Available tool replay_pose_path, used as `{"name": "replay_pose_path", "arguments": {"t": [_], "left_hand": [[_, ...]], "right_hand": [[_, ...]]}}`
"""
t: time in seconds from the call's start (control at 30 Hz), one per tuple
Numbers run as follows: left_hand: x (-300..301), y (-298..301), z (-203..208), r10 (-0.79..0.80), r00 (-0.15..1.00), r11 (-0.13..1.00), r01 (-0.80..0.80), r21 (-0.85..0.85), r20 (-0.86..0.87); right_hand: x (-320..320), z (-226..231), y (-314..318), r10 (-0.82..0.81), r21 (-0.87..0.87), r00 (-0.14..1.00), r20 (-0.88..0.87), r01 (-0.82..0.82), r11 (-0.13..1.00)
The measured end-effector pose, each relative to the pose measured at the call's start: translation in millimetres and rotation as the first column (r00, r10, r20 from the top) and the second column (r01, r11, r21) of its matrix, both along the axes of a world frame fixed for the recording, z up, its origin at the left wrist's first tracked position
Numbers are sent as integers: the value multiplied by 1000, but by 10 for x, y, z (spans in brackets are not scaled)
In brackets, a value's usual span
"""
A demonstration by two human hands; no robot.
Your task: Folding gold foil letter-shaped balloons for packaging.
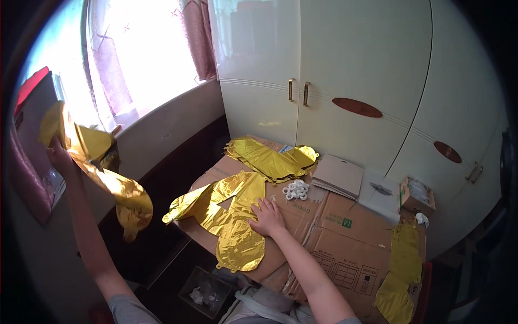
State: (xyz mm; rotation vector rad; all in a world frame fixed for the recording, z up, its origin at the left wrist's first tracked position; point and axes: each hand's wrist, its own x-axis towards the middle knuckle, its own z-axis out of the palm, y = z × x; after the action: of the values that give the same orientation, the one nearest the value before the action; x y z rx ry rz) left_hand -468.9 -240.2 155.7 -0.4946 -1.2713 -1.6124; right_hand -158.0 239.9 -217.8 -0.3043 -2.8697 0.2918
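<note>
My left hand [59,154] is raised at the far left, its fingers closed on a flat gold foil balloon [108,181] that hangs and curls away from the table. On the cardboard-covered table, my right hand [267,217] lies flat with its fingers apart, touching the edge of another flat gold foil balloon [240,227]. That balloon spreads over the table's left edge. Behind it lies a folded stack of gold foil balloons [264,159]. Just beyond my right fingertips is a small pile of white rings [295,190].
Flattened cardboard [345,237] covers the table. Grey-brown cards [338,174] and an open box [417,195] lie at the back right. More gold foil [402,270] lies at the right edge. A bin [206,291] stands below. Cabinets [361,65] rise behind.
</note>
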Motion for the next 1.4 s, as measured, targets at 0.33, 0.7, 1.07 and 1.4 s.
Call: {"name": "replay_pose_path", "arguments": {"t": [0.33, 0.7, 1.07, 1.4], "left_hand": [[2593, 2780, -1567, -540, 735, 177, 574, -799, 409], [4777, 4380, -3187, -931, -126, -360, 162, -919, 342], [4480, 4267, -3124, -842, 238, -381, 375, -845, 485], [3696, 4278, -3527, -558, 753, -468, 60, -882, 348]], "right_hand": [[1095, 406, 90, -95, -854, 958, -271, -285, -434], [3599, 437, 870, -280, -985, 948, 150, 167, 37], [4025, 255, 649, -639, -934, 754, 154, 322, 155], [3969, 258, 658, -659, -286, 742, -128, 608, 740]]}}
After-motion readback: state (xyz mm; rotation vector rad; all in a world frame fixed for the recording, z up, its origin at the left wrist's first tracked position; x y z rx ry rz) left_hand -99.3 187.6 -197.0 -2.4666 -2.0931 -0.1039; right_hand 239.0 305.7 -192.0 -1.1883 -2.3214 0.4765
